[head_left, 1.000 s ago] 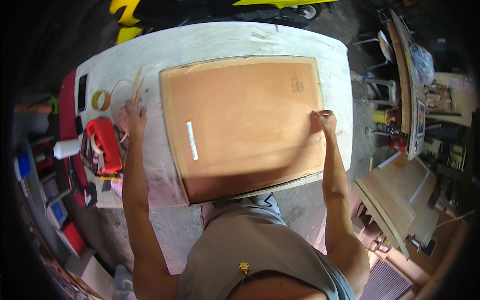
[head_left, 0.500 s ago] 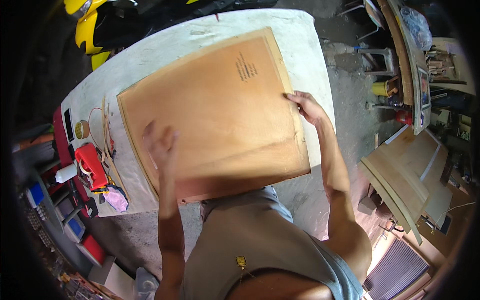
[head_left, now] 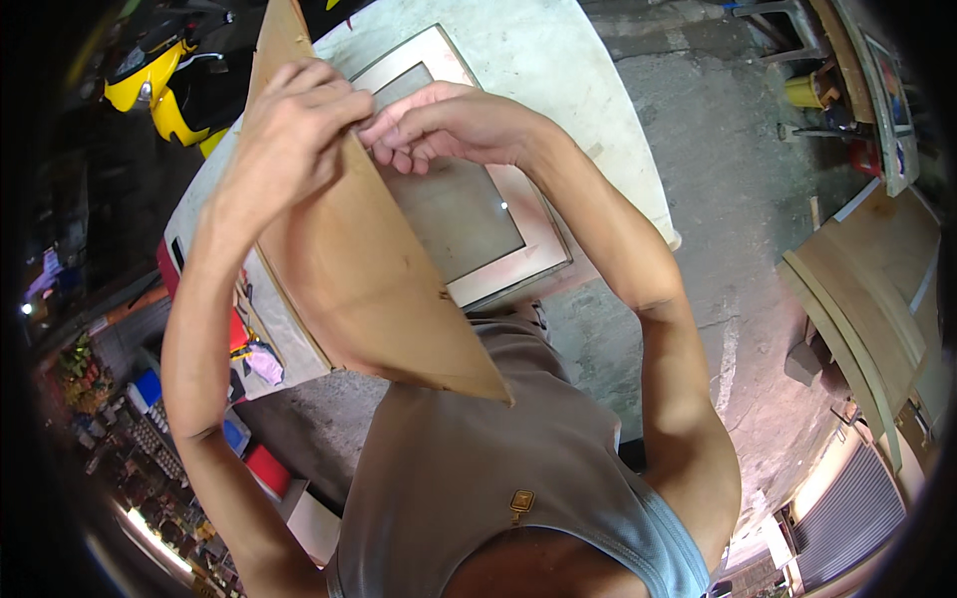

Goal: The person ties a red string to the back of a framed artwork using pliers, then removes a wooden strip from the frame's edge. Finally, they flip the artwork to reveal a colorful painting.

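A thin brown wooden board (head_left: 369, 269) stands tilted up, its raised edge running diagonally from far left toward my body. My left hand (head_left: 299, 125) is closed over the upper part of that edge. Beside it, my right hand (head_left: 434, 128) has its fingers curled, with thumb and fingertips at the board's edge close to the left fingers; whether they pinch the board I cannot make out. Under and to the right of the board lies a flat rectangular panel with a pale border (head_left: 516, 204) and a grey centre (head_left: 461, 224). The tilted board hides its left side.
Both pieces rest on a white-covered table (head_left: 598, 120). At its left, partly behind my arm, are a pink cloth (head_left: 264, 364) and a red tool. A yellow motorbike (head_left: 150, 80) stands beyond. Large wooden sheets (head_left: 867, 279) lie on the right.
The board lay flat and is now tipped up toward the left, uncovering the bordered panel. Both hands have come together at its raised edge, the right one moving left.
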A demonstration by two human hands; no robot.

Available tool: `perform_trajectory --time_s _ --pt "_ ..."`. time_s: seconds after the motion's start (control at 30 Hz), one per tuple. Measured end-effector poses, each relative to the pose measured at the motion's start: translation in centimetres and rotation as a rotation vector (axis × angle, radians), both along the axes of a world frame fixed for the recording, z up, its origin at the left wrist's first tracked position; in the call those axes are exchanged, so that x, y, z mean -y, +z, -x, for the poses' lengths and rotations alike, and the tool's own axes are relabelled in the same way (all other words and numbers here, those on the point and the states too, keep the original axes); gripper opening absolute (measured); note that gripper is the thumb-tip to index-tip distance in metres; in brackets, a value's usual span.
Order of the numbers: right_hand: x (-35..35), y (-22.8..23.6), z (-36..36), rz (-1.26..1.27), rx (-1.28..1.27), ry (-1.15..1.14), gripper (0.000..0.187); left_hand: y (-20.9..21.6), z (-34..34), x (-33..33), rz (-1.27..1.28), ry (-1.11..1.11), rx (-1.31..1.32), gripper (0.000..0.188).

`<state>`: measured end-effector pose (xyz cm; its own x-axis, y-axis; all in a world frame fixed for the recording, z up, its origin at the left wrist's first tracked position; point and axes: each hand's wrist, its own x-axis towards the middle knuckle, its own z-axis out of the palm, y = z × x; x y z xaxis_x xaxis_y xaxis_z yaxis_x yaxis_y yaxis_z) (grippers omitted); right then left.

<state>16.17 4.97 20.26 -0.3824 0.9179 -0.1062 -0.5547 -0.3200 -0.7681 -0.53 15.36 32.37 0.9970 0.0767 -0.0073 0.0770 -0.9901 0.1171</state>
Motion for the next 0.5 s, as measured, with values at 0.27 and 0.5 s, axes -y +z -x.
perform_trajectory --time_s 0.27,0.5 --pt "6.8 -9.5 -3.0 0.269 0.423 -0.591 0.027 8.5 7.1 -0.2 -0.066 0.155 -0.05 0.02" --pt "11.0 -14.2 1.1 0.501 0.326 -0.609 0.021 16.8 15.8 0.4 0.059 0.494 -0.007 0.008"
